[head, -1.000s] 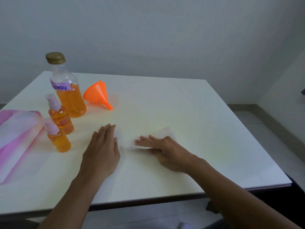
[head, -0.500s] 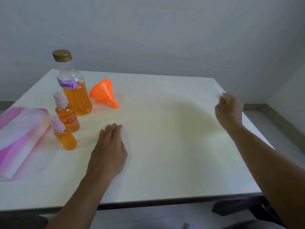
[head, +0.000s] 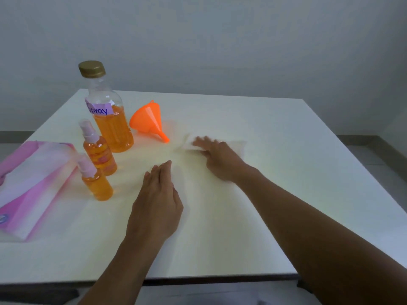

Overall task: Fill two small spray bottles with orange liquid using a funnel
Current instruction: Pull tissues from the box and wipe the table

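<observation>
The two small spray bottles are standing upright on the left part of the white worktop [head: 275,177]. Both are showing orange liquid almost up to their necks, and both are wearing pale pink spray tops. The taller spray bottle [head: 100,154] is standing just in front of the big bottle [head: 111,124]. The shorter spray bottle [head: 97,186] is standing just in front of the taller one, nearer the person. Whether those two are touching I cannot tell. The big bottle is wearing a gold cap and a pale label reading "Spray.", with orange liquid filling roughly its lower half. The orange funnel [head: 147,121] is lying on its side just to the right of the big bottle, its spout pointing toward the right hand [head: 220,160].

That hand is reaching across the middle of the worktop and pressing down on a white tissue [head: 236,145]. Its fingers [head: 201,140] are lying fairly straight and slightly apart over the sheet, a little blurred. The tissue is lying near the funnel's spout, clear of it. The left hand [head: 157,201] is resting palm down on the bare worktop, its fingers [head: 164,170] straight and close together, holding nothing, near the shorter spray bottle but apart from it. A pink and white packet [head: 33,186] is lying at the left edge, just beside the spray bottles.
</observation>
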`<state>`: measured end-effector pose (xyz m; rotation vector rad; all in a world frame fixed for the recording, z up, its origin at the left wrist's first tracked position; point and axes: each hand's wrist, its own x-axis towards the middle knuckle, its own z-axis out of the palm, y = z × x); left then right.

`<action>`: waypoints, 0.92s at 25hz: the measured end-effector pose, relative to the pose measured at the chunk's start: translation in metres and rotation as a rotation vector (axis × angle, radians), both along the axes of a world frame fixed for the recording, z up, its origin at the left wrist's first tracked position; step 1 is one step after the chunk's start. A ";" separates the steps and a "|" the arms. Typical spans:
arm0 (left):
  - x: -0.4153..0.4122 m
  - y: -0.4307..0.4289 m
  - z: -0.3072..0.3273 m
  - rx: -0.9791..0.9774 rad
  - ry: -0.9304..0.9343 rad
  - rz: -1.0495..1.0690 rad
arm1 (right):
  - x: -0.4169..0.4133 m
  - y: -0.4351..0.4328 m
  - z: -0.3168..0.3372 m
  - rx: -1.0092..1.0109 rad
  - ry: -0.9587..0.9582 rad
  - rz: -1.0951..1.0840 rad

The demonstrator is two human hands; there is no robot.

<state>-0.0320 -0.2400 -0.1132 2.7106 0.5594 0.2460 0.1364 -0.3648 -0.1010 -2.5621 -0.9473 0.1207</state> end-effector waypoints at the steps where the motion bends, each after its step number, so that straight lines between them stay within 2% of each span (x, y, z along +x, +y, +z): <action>1: 0.000 0.000 0.000 0.005 0.000 0.000 | -0.011 0.005 -0.003 0.003 0.007 0.078; 5: 0.001 0.001 0.000 0.007 0.012 0.001 | -0.038 -0.015 -0.011 0.078 0.032 0.266; 10: -0.002 0.004 0.000 0.000 0.025 -0.010 | -0.058 -0.065 -0.001 0.073 0.065 0.271; 12: -0.002 0.004 0.001 -0.003 0.023 -0.008 | -0.060 -0.094 0.010 0.122 0.039 0.125; 15: -0.002 0.002 0.002 -0.012 0.025 -0.013 | -0.052 -0.147 0.040 0.285 -0.060 -0.295; 18: -0.003 0.000 0.004 -0.012 0.019 -0.015 | -0.029 -0.191 0.057 0.290 -0.164 -0.661; 20: -0.003 -0.001 0.004 -0.003 0.024 -0.021 | -0.020 -0.199 0.049 0.206 -0.124 -0.773; 23: -0.004 -0.002 0.004 -0.004 0.034 -0.030 | -0.030 -0.172 0.023 0.045 0.060 -0.698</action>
